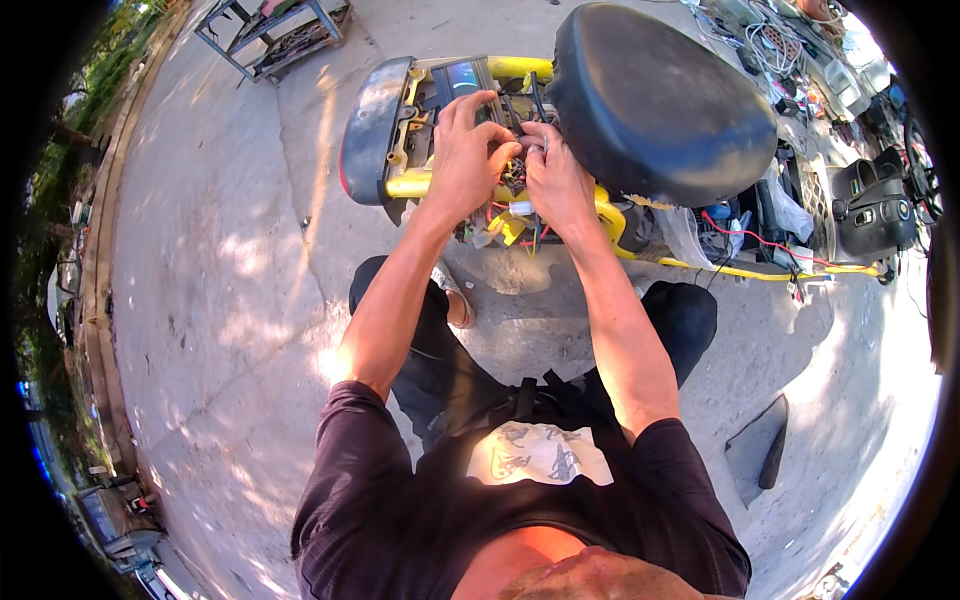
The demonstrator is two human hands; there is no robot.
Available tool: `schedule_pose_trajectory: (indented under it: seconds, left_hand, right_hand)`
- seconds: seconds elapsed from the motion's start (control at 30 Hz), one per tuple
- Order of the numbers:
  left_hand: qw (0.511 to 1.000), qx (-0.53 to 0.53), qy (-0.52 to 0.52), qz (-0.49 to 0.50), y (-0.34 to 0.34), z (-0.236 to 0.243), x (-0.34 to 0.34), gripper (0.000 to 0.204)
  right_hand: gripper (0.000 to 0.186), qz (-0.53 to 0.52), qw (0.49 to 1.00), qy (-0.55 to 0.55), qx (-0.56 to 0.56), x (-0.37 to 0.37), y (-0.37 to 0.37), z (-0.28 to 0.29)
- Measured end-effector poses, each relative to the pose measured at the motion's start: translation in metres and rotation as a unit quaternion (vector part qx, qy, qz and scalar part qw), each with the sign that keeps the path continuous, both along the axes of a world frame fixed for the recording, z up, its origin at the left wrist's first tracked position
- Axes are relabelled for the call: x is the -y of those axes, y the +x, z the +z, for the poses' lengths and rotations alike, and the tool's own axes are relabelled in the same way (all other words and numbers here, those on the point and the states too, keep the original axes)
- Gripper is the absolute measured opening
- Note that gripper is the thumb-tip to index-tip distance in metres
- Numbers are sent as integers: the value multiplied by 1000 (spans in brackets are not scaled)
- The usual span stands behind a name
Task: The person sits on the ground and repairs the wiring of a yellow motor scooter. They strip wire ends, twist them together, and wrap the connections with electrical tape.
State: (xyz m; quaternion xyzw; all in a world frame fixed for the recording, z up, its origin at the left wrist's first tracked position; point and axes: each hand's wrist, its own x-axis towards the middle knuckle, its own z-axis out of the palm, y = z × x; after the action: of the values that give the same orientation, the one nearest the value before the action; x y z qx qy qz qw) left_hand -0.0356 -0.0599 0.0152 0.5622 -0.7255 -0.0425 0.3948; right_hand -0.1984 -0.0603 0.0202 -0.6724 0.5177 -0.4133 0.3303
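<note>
A yellow-framed electric scooter stands in front of me, its rear compartment exposed. My left hand reaches into it, thumb and index finger pinched on a thin wire. Close beside it, my right hand also pinches a wire, the fingertips of both hands nearly meeting. Just below the fingertips sits a tangle of coloured wires, with a white connector hanging lower. The exact wire ends are too small to make out. The black seat is tipped aside to the right of my hands.
A metal trolley stands at the far left. Piled parts and cables lie at the far right, near a black box-like part. A red wire runs along the scooter's right side. A dark flat piece lies on the concrete.
</note>
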Motion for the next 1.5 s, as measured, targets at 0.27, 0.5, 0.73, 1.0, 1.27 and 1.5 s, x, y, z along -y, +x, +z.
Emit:
schedule_pose_trajectory:
  seconds: [0.27,0.5,0.73,1.0,1.27,1.5]
  left_hand:
    - [1000,18,1,14,-4,5,2,11]
    - [997,71,2,-8,-5,7,6,11]
    - [988,151,26,-15,-1,11,14,12]
    - [985,172,29,22,22,-5,30,19]
    - [984,171,47,7,15,2,34,16]
    - [984,168,60,0,18,-7,40,19]
  right_hand:
    - [37,17,1000,-1,6,5,-2,-11]
    - [46,44,979,-199,-1,-66,-29,42]
    - [30,99,853,-512,9,-172,-96,152]
    - [27,-12,840,-543,2,-213,-100,162]
    - [25,-72,843,-532,15,-229,-95,161]
    - [22,-243,810,-533,31,-232,-92,178]
